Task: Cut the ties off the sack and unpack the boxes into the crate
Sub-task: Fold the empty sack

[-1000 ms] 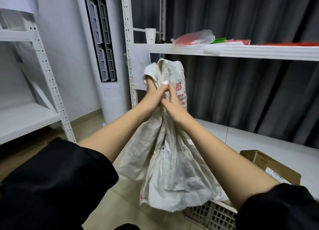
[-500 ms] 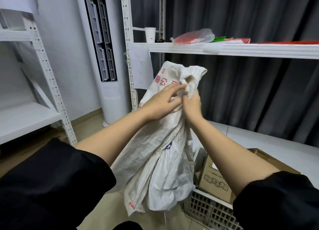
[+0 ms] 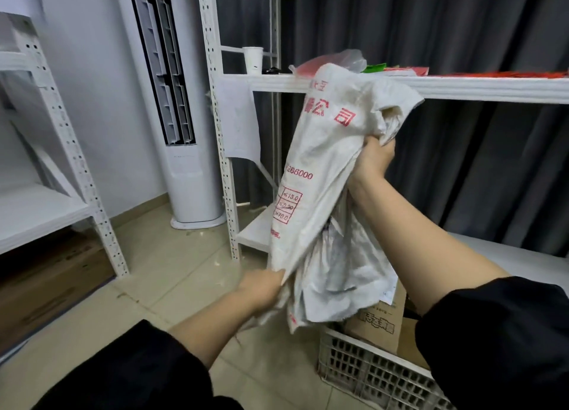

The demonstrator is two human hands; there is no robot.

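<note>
I hold a limp white woven sack [image 3: 320, 169] with red print up in the air, and it hangs slack. My right hand [image 3: 374, 160] grips its bunched upper part near shoulder height. My left hand [image 3: 261, 288] grips the sack's lower left edge, well below the right hand. Under the sack stands a white lattice crate [image 3: 369, 372] on the floor at the lower right. Brown cardboard boxes [image 3: 377, 323] stand inside it, partly hidden by the sack and my right sleeve.
A white metal shelf [image 3: 462, 86] runs behind the sack, carrying a paper cup [image 3: 253, 59] and a plastic bag. A tall white air conditioner [image 3: 181, 132] stands at the back left. A second rack [image 3: 61, 132] and flat cardboard are at the left. The tiled floor is littered with scraps.
My left hand has dropped from the sack's top to its lower edge. My right hand has shifted right with the top, so the sack is spread out and turned.
</note>
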